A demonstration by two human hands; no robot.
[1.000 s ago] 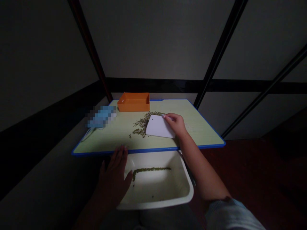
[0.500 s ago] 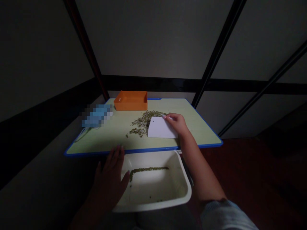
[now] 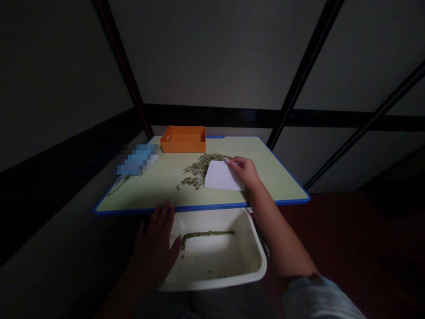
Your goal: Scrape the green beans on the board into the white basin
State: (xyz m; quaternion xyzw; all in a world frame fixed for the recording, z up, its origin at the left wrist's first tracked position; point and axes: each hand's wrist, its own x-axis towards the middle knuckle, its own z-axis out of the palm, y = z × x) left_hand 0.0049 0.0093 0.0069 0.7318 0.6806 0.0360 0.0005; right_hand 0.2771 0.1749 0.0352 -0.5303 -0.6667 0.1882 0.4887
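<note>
My right hand (image 3: 244,172) pinches the upper right edge of a flat white scraper (image 3: 223,176) with a small hole in one corner. The scraper stands or leans on the pale green tabletop (image 3: 275,181), beside a scattered heap of small greenish-brown grains (image 3: 195,170). Below the table's front edge is a white plastic basin (image 3: 222,261), with a line of green grains (image 3: 209,233) along its far inner side. My left hand (image 3: 157,243) lies over the basin's left rim, fingers stretched out towards the table edge and thumb apart.
An orange open box (image 3: 183,146) sits at the table's back left. At the left edge lies a blurred light-blue item (image 3: 137,160) with a white strap or handle. A panelled wall (image 3: 212,57) rises behind the table; dark red floor (image 3: 332,239) shows on the right.
The scraper has shifted very slightly and still stands by the grains in my right hand. A few more specks show near the basin's front side. My left hand stays at the basin.
</note>
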